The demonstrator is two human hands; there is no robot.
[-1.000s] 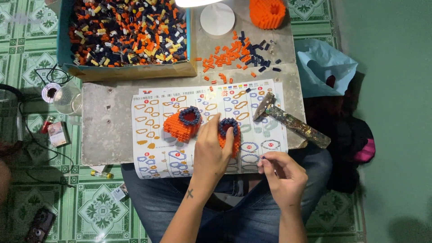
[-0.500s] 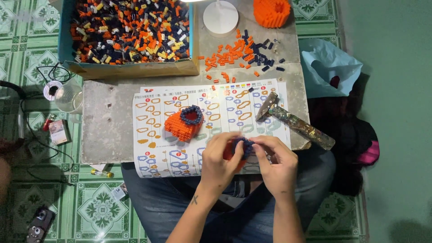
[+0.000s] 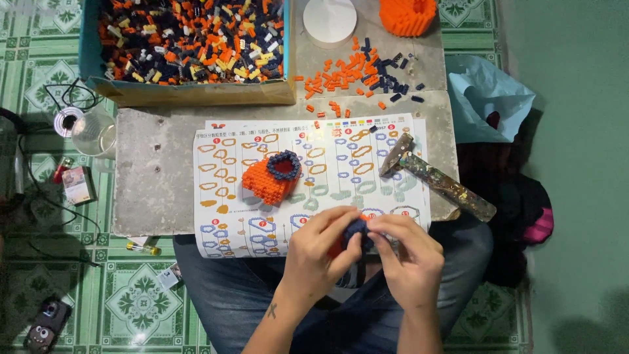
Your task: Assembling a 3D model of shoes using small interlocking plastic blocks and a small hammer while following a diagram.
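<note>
Moved: since the earlier frame we have kept both hands together over the lap edge of the sheet; the piece between them has barely shifted.
Piece: our small orange-and-navy brick model sits between the fingertips of both hands.
Left hand: fingers curled shut around the model's near side.
Right hand: fingertips pinched on its top; what they pinch, we cannot tell.
Risk: we judge that pressing hard could pop bricks loose into the lap.
Beyond the fingers: finished orange model on the instruction sheet; hammer to the right; loose bricks farther off.
</note>
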